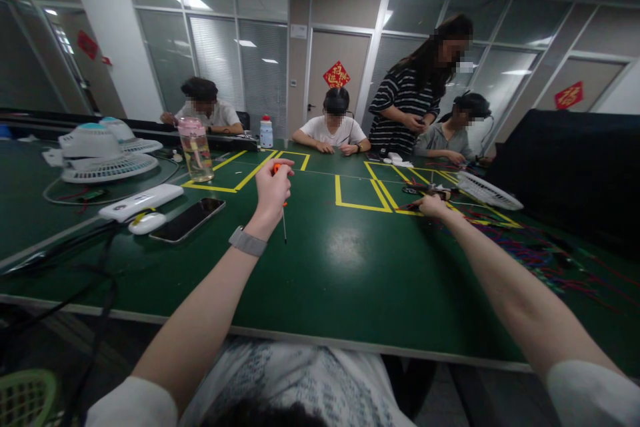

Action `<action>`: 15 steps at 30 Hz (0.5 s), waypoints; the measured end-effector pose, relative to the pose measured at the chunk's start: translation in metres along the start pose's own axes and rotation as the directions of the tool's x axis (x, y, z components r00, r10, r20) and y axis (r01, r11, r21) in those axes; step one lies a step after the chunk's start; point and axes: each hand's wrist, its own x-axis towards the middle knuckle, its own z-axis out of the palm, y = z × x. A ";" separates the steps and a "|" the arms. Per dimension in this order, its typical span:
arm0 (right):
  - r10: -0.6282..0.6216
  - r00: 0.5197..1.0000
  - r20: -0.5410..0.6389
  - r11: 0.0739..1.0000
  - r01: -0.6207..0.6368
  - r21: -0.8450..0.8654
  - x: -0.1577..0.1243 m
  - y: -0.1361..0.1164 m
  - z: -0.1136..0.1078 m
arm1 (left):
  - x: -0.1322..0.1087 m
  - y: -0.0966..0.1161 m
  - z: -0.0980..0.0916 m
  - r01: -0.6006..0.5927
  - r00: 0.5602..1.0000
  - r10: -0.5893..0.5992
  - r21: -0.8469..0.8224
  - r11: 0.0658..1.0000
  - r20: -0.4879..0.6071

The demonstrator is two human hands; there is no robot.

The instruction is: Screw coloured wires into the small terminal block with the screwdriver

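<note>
My left hand point(274, 190) is raised above the green table, its fingers closed around a screwdriver point(285, 228). The orange handle shows between the fingers, and the thin shaft points down, its tip apart from the tabletop. Stretched out to the right, my right hand point(434, 205) is at a small group of dark tools point(413, 191) by the yellow tape lines. Its fingers are bent around a dark piece there, too small and blurred to name.
A phone point(189, 220), a white mouse point(147, 223), a white power strip-like block point(143, 202), a pink-lidded bottle point(197, 153) and white fans point(107, 153) stand left. Tangled coloured wires point(545, 257) and a white grille point(489, 191) lie right. Several people are across the table point(300, 280).
</note>
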 end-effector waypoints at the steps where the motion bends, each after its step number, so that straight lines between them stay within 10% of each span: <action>1: 0.017 1.000 0.013 1.000 -0.017 0.010 0.000 -0.006 -0.001 | -0.001 0.001 0.000 -0.001 1.000 0.001 0.002 1.000 0.002; 15: 0.176 0.980 -0.094 0.977 -0.162 0.138 -0.019 -0.098 0.002 | 0.002 -0.007 -0.002 -0.025 0.999 0.024 0.007 1.000 0.045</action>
